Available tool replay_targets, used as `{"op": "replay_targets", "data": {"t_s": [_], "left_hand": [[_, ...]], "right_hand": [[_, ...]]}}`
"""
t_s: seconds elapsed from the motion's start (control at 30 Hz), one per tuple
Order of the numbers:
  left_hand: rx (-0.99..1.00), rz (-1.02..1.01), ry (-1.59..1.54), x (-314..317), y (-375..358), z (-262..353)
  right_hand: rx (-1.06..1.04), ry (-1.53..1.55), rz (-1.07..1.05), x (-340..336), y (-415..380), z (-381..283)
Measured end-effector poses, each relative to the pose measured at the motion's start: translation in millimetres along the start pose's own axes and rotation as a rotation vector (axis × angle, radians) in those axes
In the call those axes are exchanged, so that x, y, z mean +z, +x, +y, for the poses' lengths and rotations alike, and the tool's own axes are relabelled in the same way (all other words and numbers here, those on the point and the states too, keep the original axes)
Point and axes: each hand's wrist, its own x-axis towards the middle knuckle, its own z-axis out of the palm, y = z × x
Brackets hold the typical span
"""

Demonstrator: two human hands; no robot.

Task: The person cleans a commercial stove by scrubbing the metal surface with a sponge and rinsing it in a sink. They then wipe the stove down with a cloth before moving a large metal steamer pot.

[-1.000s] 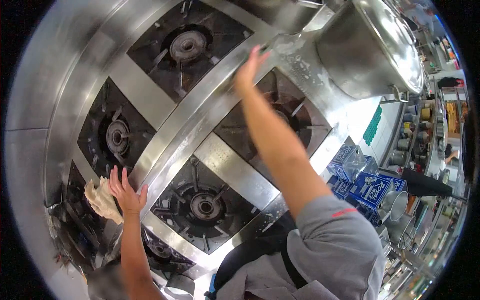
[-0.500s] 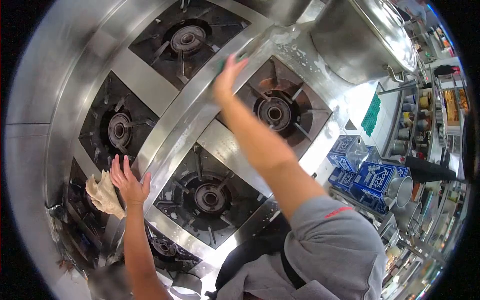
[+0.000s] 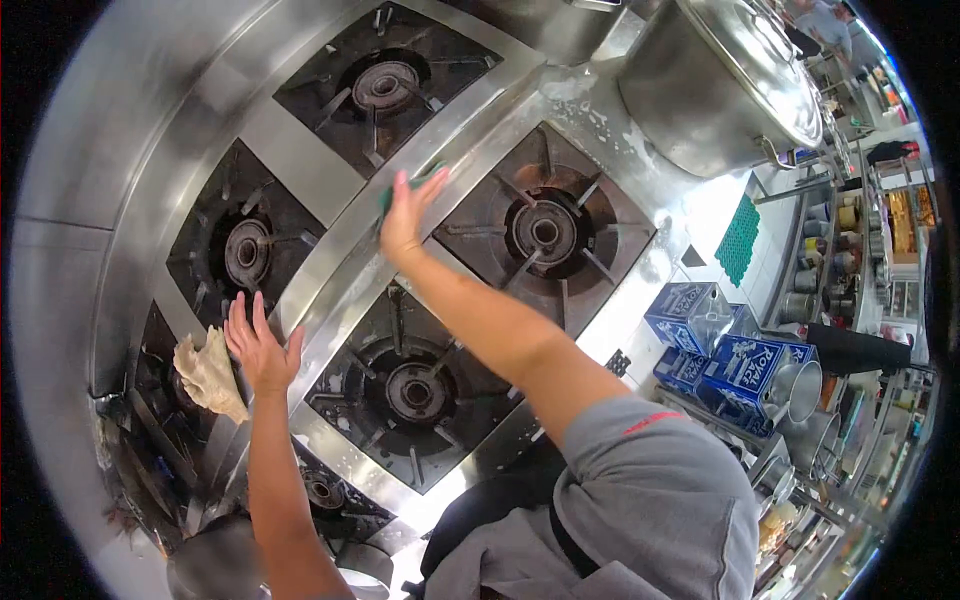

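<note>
My right hand (image 3: 405, 218) presses a green scouring pad (image 3: 426, 178) against the raised steel ledge (image 3: 340, 235) between the two rows of burners. Most of the pad is hidden under the fingers. Lower left on the same stove, my left hand (image 3: 262, 350) rests with fingers stretched out, holding nothing. Right beside its fingers lies a crumpled beige cloth (image 3: 211, 375). A burner (image 3: 543, 232) on a dark square plate is to the right of my right hand, and another burner (image 3: 415, 390) sits below it.
A large lidded steel pot (image 3: 700, 95) stands at the top right, with whitish suds (image 3: 590, 105) on the steel nearby. Blue tins (image 3: 745, 370) are grouped on the right. A green mat (image 3: 739, 240) lies on the white floor, beside shelves of containers (image 3: 850, 235).
My right hand has slid down and to the left along the ledge with the scouring pad. My left hand stays in about the same place beside the cloth.
</note>
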Motion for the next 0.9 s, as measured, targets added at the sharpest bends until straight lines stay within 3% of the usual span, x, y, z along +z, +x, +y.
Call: {"op": "replay_targets", "data": {"t_s": [0.07,0.17,0.27,0.37,0.4,0.43,0.47,0.5,0.53,0.57,0.67,0.73,0.8,0.83,0.9], "left_hand": [[-0.008,0.010,0.016,3,2,-2],[0.000,0.043,-0.007,6,3,-4],[-0.011,0.019,0.002,5,7,-1],[-0.045,0.015,0.022,4,5,0],[-0.069,0.000,0.044,5,8,2],[-0.090,-0.005,0.042,5,9,3],[-0.077,0.002,0.050,4,10,3],[-0.085,-0.006,0.048,3,9,4],[-0.096,-0.009,0.039,4,9,4],[-0.070,0.015,0.019,6,8,3],[-0.042,0.031,-0.029,7,8,-1],[-0.043,0.011,-0.032,5,6,-3],[-0.065,-0.003,-0.040,4,8,-1],[-0.080,-0.010,-0.053,0,9,1],[-0.095,0.018,-0.061,3,5,1]], "right_hand": [[0.087,0.093,0.079,-17,72,-15],[0.057,0.223,0.146,-58,209,-42],[0.017,0.284,0.092,-81,276,-47],[0.080,0.358,0.087,-61,196,-59],[0.107,0.330,0.062,-49,165,-26],[0.145,0.809,0.015,-26,130,32],[0.102,0.122,0.059,-10,58,10],[0.088,0.105,0.001,-13,35,1],[0.067,0.084,-0.057,-16,30,-5],[0.148,0.162,0.030,-15,53,-14],[0.100,0.378,0.063,-50,181,-10],[0.014,0.281,0.067,-72,237,-42],[0.023,0.340,-0.006,-81,278,-10],[0.023,0.405,-0.066,-83,280,1],[0.129,0.375,0.156,-45,171,-20]]}}
